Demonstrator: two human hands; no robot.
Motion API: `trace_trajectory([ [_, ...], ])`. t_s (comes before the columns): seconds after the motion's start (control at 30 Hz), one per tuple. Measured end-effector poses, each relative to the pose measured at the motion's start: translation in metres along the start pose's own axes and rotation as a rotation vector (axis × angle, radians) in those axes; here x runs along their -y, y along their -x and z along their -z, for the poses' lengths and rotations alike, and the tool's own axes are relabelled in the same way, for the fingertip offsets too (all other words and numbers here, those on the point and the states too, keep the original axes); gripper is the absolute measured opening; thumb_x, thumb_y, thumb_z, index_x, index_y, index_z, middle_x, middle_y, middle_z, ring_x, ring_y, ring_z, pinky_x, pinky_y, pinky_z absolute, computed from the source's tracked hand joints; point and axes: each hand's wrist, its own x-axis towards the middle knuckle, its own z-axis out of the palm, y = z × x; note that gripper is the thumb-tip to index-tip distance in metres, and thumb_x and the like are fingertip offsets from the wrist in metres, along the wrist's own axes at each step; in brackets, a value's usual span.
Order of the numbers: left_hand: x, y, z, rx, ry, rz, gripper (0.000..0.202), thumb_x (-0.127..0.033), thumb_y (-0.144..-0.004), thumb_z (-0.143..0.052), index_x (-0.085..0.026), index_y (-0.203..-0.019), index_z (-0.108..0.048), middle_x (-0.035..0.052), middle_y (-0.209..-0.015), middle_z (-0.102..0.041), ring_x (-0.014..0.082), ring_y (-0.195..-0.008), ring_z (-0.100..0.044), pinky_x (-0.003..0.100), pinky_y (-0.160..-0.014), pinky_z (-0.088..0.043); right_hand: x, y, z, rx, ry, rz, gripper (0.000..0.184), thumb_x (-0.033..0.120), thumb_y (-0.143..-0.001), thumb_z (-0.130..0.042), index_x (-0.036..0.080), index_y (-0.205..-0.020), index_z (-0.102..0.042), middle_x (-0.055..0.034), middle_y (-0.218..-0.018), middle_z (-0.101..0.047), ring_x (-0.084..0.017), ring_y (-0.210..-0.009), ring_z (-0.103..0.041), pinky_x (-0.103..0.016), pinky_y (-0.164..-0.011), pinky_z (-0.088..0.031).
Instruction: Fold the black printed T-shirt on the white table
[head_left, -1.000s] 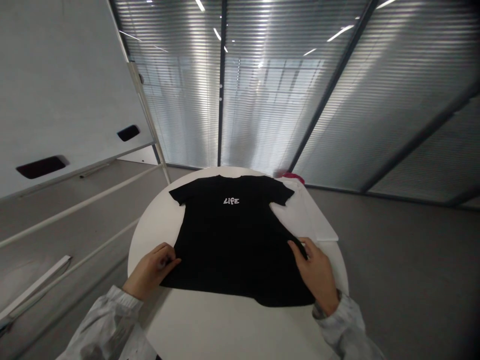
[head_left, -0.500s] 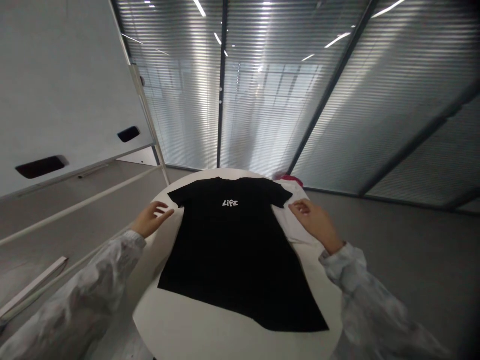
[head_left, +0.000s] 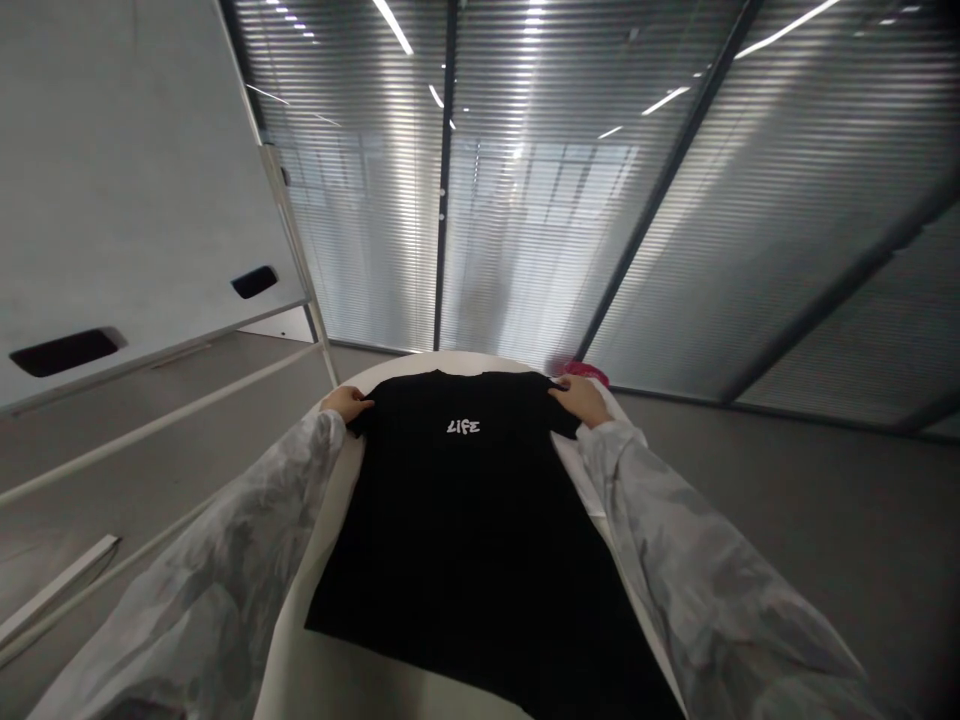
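Note:
A black T-shirt (head_left: 472, 540) with small white lettering lies spread out on a white table (head_left: 390, 685), its collar at the far side and its hem towards me. The fingers of my left hand (head_left: 348, 403) are closed on the left sleeve near the shoulder. On the other side, my right hand (head_left: 582, 398) pinches the right sleeve near its shoulder. Part of each sleeve is hidden behind the hands. White cloth (head_left: 579, 475) lies under the right edge of the shirt, partly covered by it and by my forearm.
Something red (head_left: 586, 372) sits at the table's far right edge, behind my right hand. To the left stands a whiteboard (head_left: 135, 180) on a frame with pale rails (head_left: 165, 422). A glass wall with blinds (head_left: 510, 220) rises beyond the table.
Both hands have moved forward and inward, from beside the sleeves to gripping them. My view has shifted slightly, and the shirt appears lower in it.

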Motion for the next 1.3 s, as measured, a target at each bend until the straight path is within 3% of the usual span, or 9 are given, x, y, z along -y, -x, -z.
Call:
trace_trajectory([
  [0.13,0.0,-0.017,0.006,-0.051,0.007,-0.054,0.028,-0.045,-0.082,-0.082,-0.018,-0.087,-0.075,0.0123,-0.095,-0.079,0.0305,-0.096,-0.075,0.039,-0.091,-0.055,-0.003,-0.025,0.002,-0.077,0.003,0.079,0.016,0.027,-0.097,-0.067,0.015,-0.104,-0.075,-0.0154,-0.113,-0.077,-0.027,-0.104,-0.066,-0.039,-0.097,-0.048],
  [0.33,-0.006,-0.028,0.023,-0.251,0.038,-0.067,0.033,-0.043,-0.101,-0.059,-0.017,-0.117,-0.071,0.0151,-0.122,-0.078,0.0289,-0.112,-0.072,0.039,-0.1,-0.053,0.003,-0.06,0.0,-0.333,-0.051,0.098,0.016,0.027,-0.094,-0.063,0.019,-0.106,-0.07,-0.0151,-0.112,-0.073,-0.032,-0.107,-0.065,-0.045,-0.102,-0.052],
  [0.5,-0.019,-0.019,0.009,-0.249,0.048,-0.016,0.042,-0.045,-0.096,-0.07,-0.014,-0.123,-0.069,0.02,-0.127,-0.077,0.0344,-0.121,-0.072,0.043,-0.105,-0.054,0.011,-0.048,-0.026,-0.19,-0.026,-0.001,0.045,0.031,-0.09,-0.066,0.013,-0.131,-0.063,-0.0217,-0.132,-0.068,-0.036,-0.126,-0.062,-0.05,-0.113,-0.049],
  [0.67,-0.022,0.04,-0.006,-0.178,0.001,-0.384,0.055,-0.052,-0.097,-0.069,-0.015,-0.138,-0.063,0.0203,-0.145,-0.068,0.0368,-0.139,-0.063,0.051,-0.121,-0.046,0.027,0.029,-0.031,-0.074,0.018,0.244,0.055,0.043,-0.097,-0.064,0.017,-0.145,-0.059,-0.0204,-0.15,-0.062,-0.04,-0.141,-0.057,-0.061,-0.123,-0.043],
  [0.8,-0.005,0.136,0.004,-0.037,0.037,-0.715,0.052,-0.058,-0.104,-0.063,-0.022,-0.14,-0.063,0.0156,-0.155,-0.062,0.0343,-0.143,-0.061,0.054,-0.125,-0.045,0.041,0.132,-0.007,0.098,0.016,0.505,0.053,0.044,-0.105,-0.061,0.026,-0.154,-0.056,-0.012,-0.167,-0.051,-0.037,-0.155,-0.047,-0.063,-0.129,-0.037],
  [1.0,0.021,0.263,0.034,0.24,-0.002,-0.945,0.071,-0.058,-0.091,-0.082,-0.026,-0.15,-0.059,0.0164,-0.16,-0.058,0.0369,-0.145,-0.059,0.056,-0.122,-0.049,0.052,0.252,0.032,0.225,-0.019,0.598,0.055,0.037,-0.104,-0.069,0.031,-0.157,-0.056,-0.0092,-0.167,-0.052,-0.036,-0.156,-0.047,-0.069,-0.13,-0.034],
  [1.07,0.023,0.284,0.039,0.249,-0.028,-0.988,0.071,-0.058,-0.087,-0.086,-0.026,-0.147,-0.062,0.0168,-0.155,-0.062,0.038,-0.141,-0.061,0.057,-0.121,-0.05,0.054,0.277,0.04,0.272,-0.052,0.661,0.055,0.037,-0.101,-0.074,0.032,-0.154,-0.058,-0.0091,-0.162,-0.058,-0.036,-0.152,-0.052,-0.072,-0.132,-0.028],
  [1.17,0.021,0.3,0.04,0.246,-0.04,-0.996,0.028,-0.039,-0.105,-0.068,-0.028,-0.131,-0.07,0.0117,-0.139,-0.072,0.0304,-0.128,-0.07,0.048,-0.113,-0.056,0.057,0.301,0.044,0.402,-0.1,0.74,0.057,0.041,-0.098,-0.08,0.031,-0.15,-0.061,-0.0086,-0.157,-0.062,-0.035,-0.145,-0.059,-0.068,-0.13,-0.036],
  [1.3,0.011,0.3,0.034,0.198,0.014,-0.84,0.02,-0.031,-0.114,-0.049,-0.027,-0.12,-0.069,0.0065,-0.111,-0.078,0.0241,-0.101,-0.077,0.037,-0.091,-0.061,0.062,0.312,0.039,0.41,-0.135,0.66,0.021,0.027,-0.107,-0.067,0.029,-0.127,-0.071,-0.0072,-0.142,-0.07,-0.03,-0.13,-0.067,-0.053,-0.112,-0.056],
])
